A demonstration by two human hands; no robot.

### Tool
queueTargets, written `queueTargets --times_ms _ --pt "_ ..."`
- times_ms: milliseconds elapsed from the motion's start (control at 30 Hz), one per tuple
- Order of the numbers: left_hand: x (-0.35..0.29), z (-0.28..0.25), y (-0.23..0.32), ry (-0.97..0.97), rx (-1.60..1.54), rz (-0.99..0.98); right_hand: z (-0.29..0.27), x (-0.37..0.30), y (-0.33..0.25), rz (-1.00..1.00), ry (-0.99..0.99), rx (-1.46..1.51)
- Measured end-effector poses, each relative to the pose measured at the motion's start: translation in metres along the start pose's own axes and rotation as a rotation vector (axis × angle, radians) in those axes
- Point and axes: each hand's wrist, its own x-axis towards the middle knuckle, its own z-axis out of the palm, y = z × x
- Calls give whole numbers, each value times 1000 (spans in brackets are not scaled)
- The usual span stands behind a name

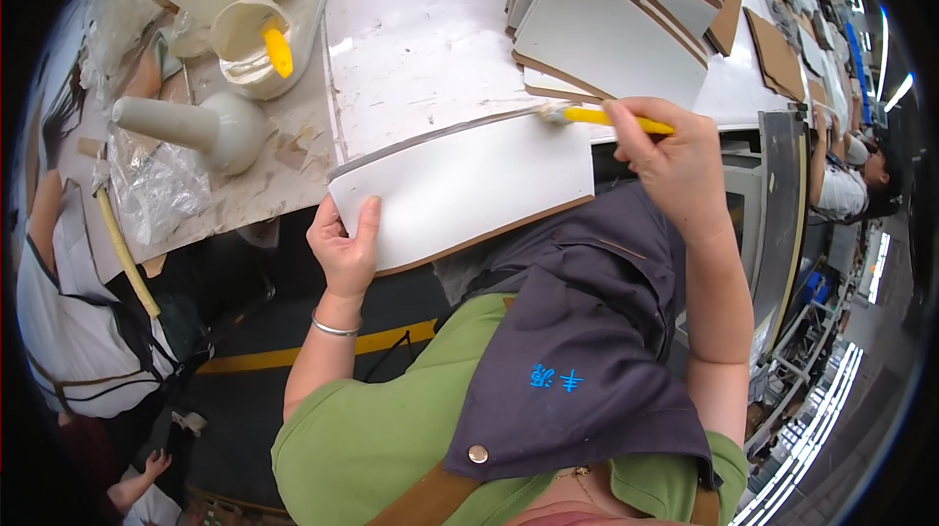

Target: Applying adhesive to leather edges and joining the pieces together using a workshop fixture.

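Note:
My left hand (pixel 344 247) grips the near left corner of a white panel (pixel 469 188) with brown edges, thumb on top and fingers underneath. The panel overhangs the table's front edge, and a greyish strip runs along its far edge. In my right hand (pixel 675 164) is a yellow-handled brush (pixel 592 117), pinched between thumb and fingers. Its pale bristles touch the far right corner of the panel. Just beyond lies a fanned stack of similar white panels (pixel 611 32) with brown edges.
An open white tub (pixel 245 76) of pale paste holds a yellow-handled tool (pixel 278 48). Beside it are a white long-necked bottle (pixel 220 130), crumpled clear plastic (pixel 156 179) and a yellow-handled hammer (pixel 122 242). Brown sheets (pixel 773 54) lie far right. Other people are at both sides.

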Motion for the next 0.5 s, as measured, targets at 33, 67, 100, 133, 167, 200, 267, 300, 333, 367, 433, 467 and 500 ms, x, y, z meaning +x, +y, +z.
queueTargets --times_ms 33,67,100,133,167,200,267,300,333,367,433,467,500 --pt "0 -1 0 5 -6 -13 8 1 -7 -52 -45 24" --pt "-1 0 2 13 5 -11 16 3 -12 -84 -89 72" --pt "-1 3 3 11 -9 -13 22 4 -22 -91 -96 84" --pt "-2 4 5 13 -22 -16 29 4 -35 -129 -143 145" --pt "-1 5 3 17 -15 -13 35 3 -45 -162 -181 200" --pt "-1 5 1 0 -11 1 41 3 -52 -165 -181 207" --pt "-1 7 0 1 -16 12 49 3 -63 -349 -195 174" --pt "-1 6 2 -2 -11 15 54 3 -69 -349 -191 179" --pt "0 7 2 12 -7 23 59 2 -73 -409 -210 210" --pt "1 9 5 21 -4 32 61 2 -77 -468 -224 240" --pt "2 9 5 30 48 109 69 -3 -90 -471 -225 369" --pt "3 8 3 52 102 182 72 -6 -93 -478 -237 501" --pt "3 7 1 42 84 184 72 -6 -90 -475 -228 483"
